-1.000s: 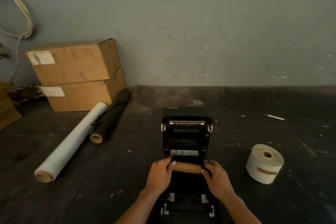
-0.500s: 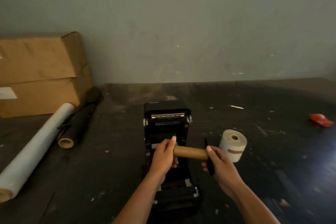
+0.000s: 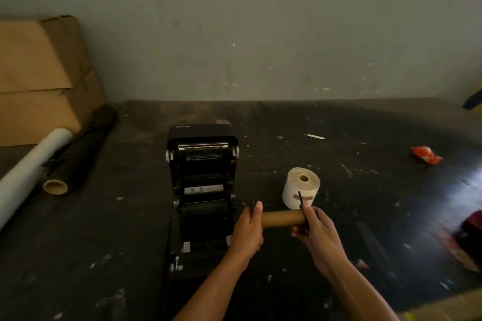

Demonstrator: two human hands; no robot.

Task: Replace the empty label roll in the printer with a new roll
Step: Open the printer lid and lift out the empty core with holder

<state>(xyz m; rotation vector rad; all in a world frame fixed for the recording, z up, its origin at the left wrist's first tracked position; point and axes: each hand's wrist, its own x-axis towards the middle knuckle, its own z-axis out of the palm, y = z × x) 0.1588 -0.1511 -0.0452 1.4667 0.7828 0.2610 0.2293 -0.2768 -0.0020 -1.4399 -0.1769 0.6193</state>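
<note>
The black label printer stands open on the dark table, its lid tilted up at the back and its roll bay bare. I hold the empty brown cardboard core level in the air, just right of the printer's front. My left hand grips its left end and my right hand grips its right end, where a thin black holder flange sticks up. The new white label roll stands on end on the table just behind the core, sealed with a strip of tape.
A white film roll and a black roll lie at the left beside stacked cardboard boxes. An orange wrapper lies at the right, a reddish item at the right edge. Wall behind the table.
Both hands have lifted the empty core out of the printer's bay and carried it to the right of the printer. The view has shifted rightward.
</note>
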